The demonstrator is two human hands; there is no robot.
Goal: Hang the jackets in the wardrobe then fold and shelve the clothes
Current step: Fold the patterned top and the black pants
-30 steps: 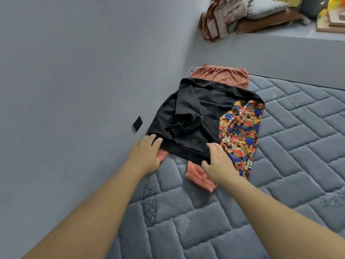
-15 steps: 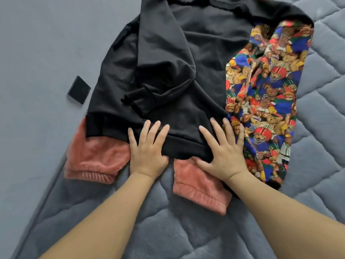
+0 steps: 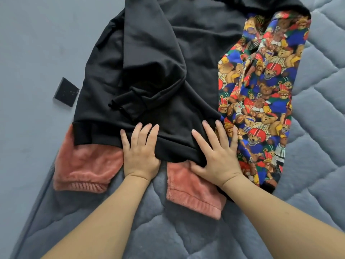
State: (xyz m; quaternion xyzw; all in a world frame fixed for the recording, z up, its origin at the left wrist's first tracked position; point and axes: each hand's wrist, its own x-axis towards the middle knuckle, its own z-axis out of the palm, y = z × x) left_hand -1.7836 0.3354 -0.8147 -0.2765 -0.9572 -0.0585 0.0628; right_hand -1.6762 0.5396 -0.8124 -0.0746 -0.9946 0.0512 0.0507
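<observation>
Black sweatshirt [image 3: 168, 71] lies at frame centre over pink trousers [image 3: 85, 165] and bear-print garment [image 3: 261, 100]. Left hand [image 3: 140, 152] and right hand [image 3: 216, 156] press its hem, fingers flat. Risk: folding drags underlying garments along.

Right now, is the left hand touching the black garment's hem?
Touching. The head view shows the left hand lying flat with straight fingers on the black garment at its bottom hem, palm over the edge.
</observation>
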